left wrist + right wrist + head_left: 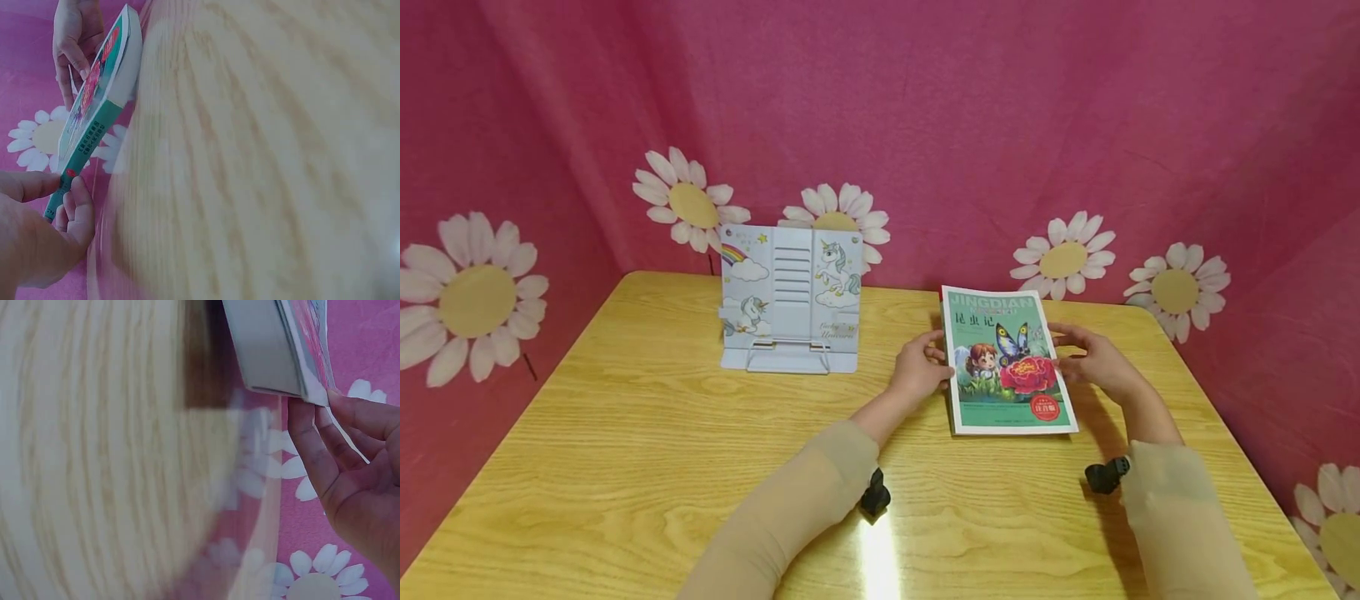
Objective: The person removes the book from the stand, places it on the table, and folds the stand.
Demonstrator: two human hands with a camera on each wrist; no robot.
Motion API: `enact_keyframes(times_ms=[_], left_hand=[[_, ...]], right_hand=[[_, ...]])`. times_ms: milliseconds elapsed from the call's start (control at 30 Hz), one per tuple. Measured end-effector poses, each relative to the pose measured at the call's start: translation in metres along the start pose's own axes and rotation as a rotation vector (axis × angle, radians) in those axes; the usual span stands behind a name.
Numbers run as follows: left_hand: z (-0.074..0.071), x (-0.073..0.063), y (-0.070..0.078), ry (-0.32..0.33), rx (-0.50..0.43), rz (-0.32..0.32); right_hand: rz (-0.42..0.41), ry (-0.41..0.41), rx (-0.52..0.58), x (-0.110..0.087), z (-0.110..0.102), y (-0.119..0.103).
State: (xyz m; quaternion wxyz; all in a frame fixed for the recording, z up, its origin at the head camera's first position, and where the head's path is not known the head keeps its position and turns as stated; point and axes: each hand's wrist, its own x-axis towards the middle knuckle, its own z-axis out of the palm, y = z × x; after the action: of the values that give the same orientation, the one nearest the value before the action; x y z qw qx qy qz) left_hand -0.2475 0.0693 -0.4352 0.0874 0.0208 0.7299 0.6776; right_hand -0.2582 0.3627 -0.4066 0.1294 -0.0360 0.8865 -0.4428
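Observation:
A paperback book (1000, 400) with a green cover, a butterfly, a red flower and a girl's picture is held face up between both hands. My left hand (917, 371) grips its spine edge; the left wrist view shows thumb and fingers pinching the green spine (87, 140). On the opposite edge, my right hand (1101, 367) holds the book, thumb by the cover and fingers under the page block (265, 356). In the right wrist view, the book stands off the tabletop with a dark shadow beside it.
To the left on the wooden table (625, 450) stands a white metal book stand (792, 321) with unicorn pictures and a wire holder at its foot. Pink cloth (925, 125) with daisies hangs behind and along the sides. Small black devices (875, 497) sit at both wrists.

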Motion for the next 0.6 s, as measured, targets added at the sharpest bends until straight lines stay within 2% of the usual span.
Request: enact_keyframes(times_ms=[233, 600], left_hand=[[0.004, 0.005, -0.005, 0.005, 0.009, -0.027], [0.011, 0.007, -0.005, 0.000, 0.054, -0.068]], right_hand=[[0.033, -0.029, -0.001, 0.005, 0.001, 0.012], [0.053, -0.070, -0.010, 0.004, -0.004, 0.021]])
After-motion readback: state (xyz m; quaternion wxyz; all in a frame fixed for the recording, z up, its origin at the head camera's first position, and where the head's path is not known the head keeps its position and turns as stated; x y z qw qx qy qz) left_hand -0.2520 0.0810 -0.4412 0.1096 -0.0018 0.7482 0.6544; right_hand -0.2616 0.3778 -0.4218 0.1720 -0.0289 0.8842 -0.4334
